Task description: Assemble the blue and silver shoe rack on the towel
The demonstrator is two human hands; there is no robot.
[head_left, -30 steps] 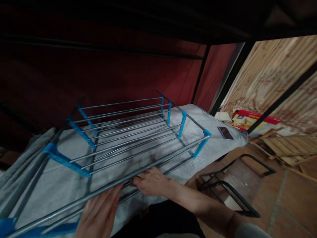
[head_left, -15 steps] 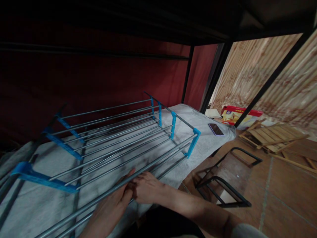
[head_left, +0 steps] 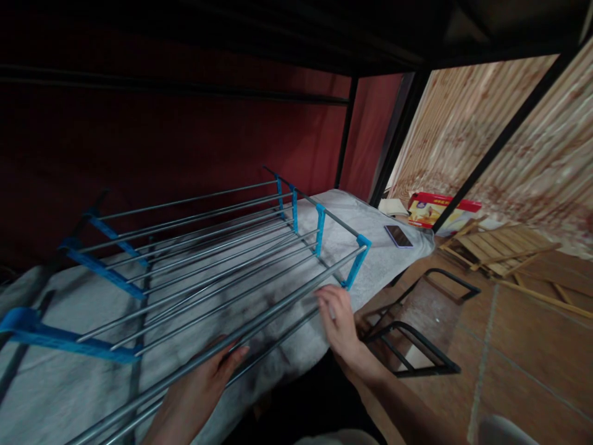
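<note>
Dim room, dark red wall point(head_left: 208, 136) behind the metal drying rack point(head_left: 204, 285), which sits on a pale sheet point(head_left: 368, 222) under a dark overhead frame point(head_left: 403, 139). Person's left hand point(head_left: 206, 377) is at the rack's front bars, left of their middle; fingers bent and partly hidden behind the front rail, thumb pointing right just below it. Can't tell if it has closed on a bar. Right hand point(head_left: 338, 315) is at the right end of the same front rail, near the corner blue bracket point(head_left: 357, 262); half open, fingers loosely bent, apparently nothing in it; contact with the rail unclear. Rack lies lengthwise, silver rods running between blue end pieces. Right of the rack, on the sheet: phone point(head_left: 398, 236), face up. Beyond the phone from the rack: red and yellow box point(head_left: 424, 210). Right of the rack, on tiled floor point(head_left: 532, 346): black-framed chair point(head_left: 430, 309), then slatted wooden piece point(head_left: 504, 250) farther off, patterned curtain point(head_left: 486, 117) behind.
</note>
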